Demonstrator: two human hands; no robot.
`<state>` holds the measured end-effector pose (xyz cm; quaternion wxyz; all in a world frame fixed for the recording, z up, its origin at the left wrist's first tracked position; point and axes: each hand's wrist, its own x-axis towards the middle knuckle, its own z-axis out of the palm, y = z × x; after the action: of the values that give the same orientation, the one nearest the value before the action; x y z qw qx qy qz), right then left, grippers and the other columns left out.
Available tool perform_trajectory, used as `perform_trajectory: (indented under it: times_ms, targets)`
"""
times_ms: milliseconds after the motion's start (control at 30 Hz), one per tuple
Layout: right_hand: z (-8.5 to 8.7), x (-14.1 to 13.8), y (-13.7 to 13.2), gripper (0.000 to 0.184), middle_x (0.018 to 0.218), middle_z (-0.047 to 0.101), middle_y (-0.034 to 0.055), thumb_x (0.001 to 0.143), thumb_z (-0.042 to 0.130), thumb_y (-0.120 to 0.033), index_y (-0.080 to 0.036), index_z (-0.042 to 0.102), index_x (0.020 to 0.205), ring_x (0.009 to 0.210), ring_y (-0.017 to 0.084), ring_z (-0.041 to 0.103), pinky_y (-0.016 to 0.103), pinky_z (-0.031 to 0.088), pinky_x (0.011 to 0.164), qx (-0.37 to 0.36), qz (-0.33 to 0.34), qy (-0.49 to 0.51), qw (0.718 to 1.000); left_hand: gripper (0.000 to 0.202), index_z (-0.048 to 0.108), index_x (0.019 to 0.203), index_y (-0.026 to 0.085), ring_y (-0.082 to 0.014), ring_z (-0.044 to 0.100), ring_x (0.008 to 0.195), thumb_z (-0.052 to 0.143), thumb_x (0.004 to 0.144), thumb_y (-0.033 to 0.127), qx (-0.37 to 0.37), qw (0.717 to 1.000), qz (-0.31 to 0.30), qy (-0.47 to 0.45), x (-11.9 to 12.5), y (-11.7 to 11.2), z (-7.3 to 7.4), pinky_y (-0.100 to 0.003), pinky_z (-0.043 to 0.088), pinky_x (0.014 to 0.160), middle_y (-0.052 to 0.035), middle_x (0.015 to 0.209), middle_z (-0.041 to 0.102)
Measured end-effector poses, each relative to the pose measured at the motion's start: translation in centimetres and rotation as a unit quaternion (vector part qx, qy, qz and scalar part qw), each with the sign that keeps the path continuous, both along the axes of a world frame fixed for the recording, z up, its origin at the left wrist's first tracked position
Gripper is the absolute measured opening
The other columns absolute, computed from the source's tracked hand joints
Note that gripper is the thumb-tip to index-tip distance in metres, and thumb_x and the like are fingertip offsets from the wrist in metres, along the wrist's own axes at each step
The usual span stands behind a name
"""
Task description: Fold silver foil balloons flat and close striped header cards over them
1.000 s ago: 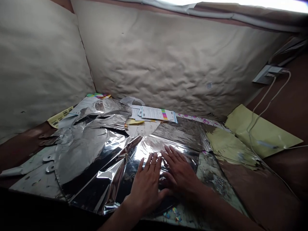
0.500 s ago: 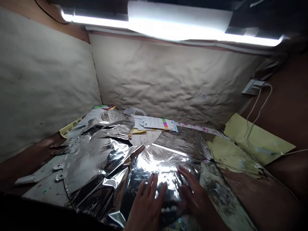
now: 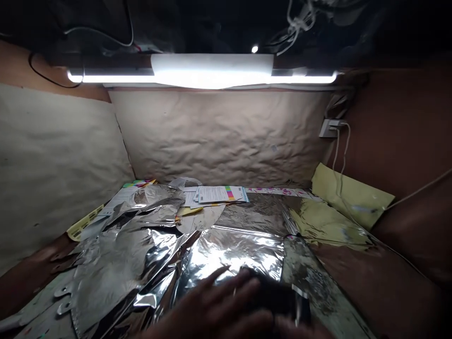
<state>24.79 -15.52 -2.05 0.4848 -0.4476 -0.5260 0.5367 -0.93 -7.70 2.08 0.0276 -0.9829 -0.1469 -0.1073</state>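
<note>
A smooth sheet of silver foil [image 3: 243, 242] lies in the middle of the worktop, glaring under the lamp. Over its near part reaches my left hand [image 3: 215, 301], blurred, with its fingers stretched to the right and slightly apart. Beneath and beyond those fingers is a dark piece with a shiny edge [image 3: 300, 292]; whether it is raised foil or a separate object I cannot tell. My right hand [image 3: 300, 328] shows only as a smear at the bottom edge, close to that dark piece, its fingers not distinguishable.
Crumpled foil [image 3: 116, 263] covers the left side. Printed cards [image 3: 215, 194] are stacked at the back. A stained board [image 3: 314, 273] lies right of the foil, with yellow sheets [image 3: 353, 195] behind it. Cables hang from a wall socket [image 3: 330, 128]; a tube lamp [image 3: 113, 79] crosses above.
The view has tilted up and shifted. My left hand has turned, its fingers now pointing right. My right hand has dropped to the bottom edge, and the dark piece with a shiny edge has appeared.
</note>
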Motion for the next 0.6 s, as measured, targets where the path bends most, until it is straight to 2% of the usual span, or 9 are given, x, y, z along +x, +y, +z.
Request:
perform_trajectory:
  times_ms: [67,100,133,167,233,333,467,533,600]
  targets:
    - [1.8,1.0,4.3,0.033,0.114,0.071,0.0109,0.084,0.070,-0.034,-0.022,0.066,0.115,0.107,0.031,0.065,0.047,0.053,0.092,-0.015,-0.054,0.083,0.995,0.092,0.022,0.154,0.035,-0.0309,0.026,0.146,0.075,0.079,0.047,-0.028,0.999,0.027,0.009,1.5,4.7,2.9,-0.049,0.023,0.119,-0.0042,0.160,0.026]
    - [2.7,1.7,6.8,0.035,0.109,0.073,0.0107,0.079,0.075,-0.030,-0.021,0.068,0.111,0.106,0.032,0.066,0.047,0.052,0.093,-0.021,-0.090,0.135,0.986,0.093,0.024,0.154,0.030,-0.0301,0.025,0.147,0.075,0.078,0.048,-0.031,0.997,0.074,-0.006,2.1,7.3,3.9,-0.046,0.021,0.119,-0.0056,0.160,0.025]
    - [3.5,2.5,9.3,0.037,0.105,0.075,0.0098,0.073,0.078,-0.025,-0.019,0.068,0.108,0.105,0.032,0.067,0.047,0.051,0.095,-0.027,-0.134,0.191,0.972,0.079,0.027,0.152,0.029,-0.0254,0.026,0.147,0.067,0.086,0.044,-0.032,0.989,0.145,-0.019,2.7,9.8,4.5,-0.040,0.020,0.120,-0.0034,0.160,0.028]
    - [4.1,3.4,11.7,0.035,0.099,0.076,0.0088,0.068,0.080,-0.021,-0.018,0.069,0.102,0.103,0.032,0.069,0.046,0.052,0.095,-0.027,-0.159,0.228,0.960,0.064,0.032,0.151,0.024,-0.0244,0.030,0.145,0.057,0.093,0.038,-0.029,0.982,0.185,-0.024,3.1,12.3,4.8,-0.040,0.023,0.118,-0.0061,0.157,0.035]
    - [4.5,5.0,15.6,0.024,0.084,0.077,0.0051,0.068,0.076,-0.017,-0.018,0.068,0.091,0.094,0.029,0.072,0.045,0.055,0.091,-0.065,-0.189,0.299,0.933,0.052,0.037,0.147,0.014,-0.0299,0.036,0.142,0.042,0.098,0.031,-0.018,0.968,0.248,-0.033,3.5,16.6,4.5,-0.049,0.026,0.114,-0.0161,0.151,0.042]
    - [3.3,6.4,18.4,0.009,0.063,0.072,0.0015,0.071,0.069,-0.013,-0.019,0.064,0.076,0.078,0.026,0.074,0.043,0.058,0.084,-0.114,-0.207,0.337,0.911,0.049,0.048,0.140,0.016,-0.0376,0.046,0.134,0.046,0.095,0.032,-0.022,0.951,0.307,-0.038,3.4,21.2,3.0,-0.059,0.031,0.107,-0.0216,0.140,0.053]
    - [1.4,7.4,18.6,0.009,0.058,0.070,0.0021,0.072,0.068,-0.011,-0.018,0.063,0.071,0.071,0.024,0.073,0.040,0.060,0.078,-0.142,-0.202,0.363,0.898,0.038,0.061,0.125,0.020,-0.0363,0.062,0.115,0.046,0.093,0.035,-0.040,0.941,0.334,-0.042,3.3,23.7,1.1,-0.055,0.042,0.099,-0.0176,0.122,0.067]
    - [1.3,8.0,18.5,0.006,0.059,0.071,0.0024,0.073,0.067,-0.013,-0.018,0.064,0.073,0.070,0.023,0.073,0.037,0.060,0.077,-0.147,-0.198,0.378,0.892,0.036,0.064,0.120,0.020,-0.0330,0.065,0.109,0.040,0.096,0.032,-0.033,0.946,0.322,-0.034,3.5,23.4,0.3,-0.049,0.045,0.097,-0.0145,0.114,0.070]
    - [1.4,8.6,18.6,0.006,0.062,0.071,0.0015,0.075,0.064,-0.012,-0.018,0.064,0.075,0.069,0.020,0.072,0.033,0.060,0.076,-0.152,-0.196,0.390,0.887,0.037,0.064,0.120,0.020,-0.0311,0.063,0.112,0.036,0.097,0.026,-0.035,0.952,0.303,-0.027,3.7,21.8,-0.4,-0.045,0.046,0.098,-0.0125,0.115,0.070]
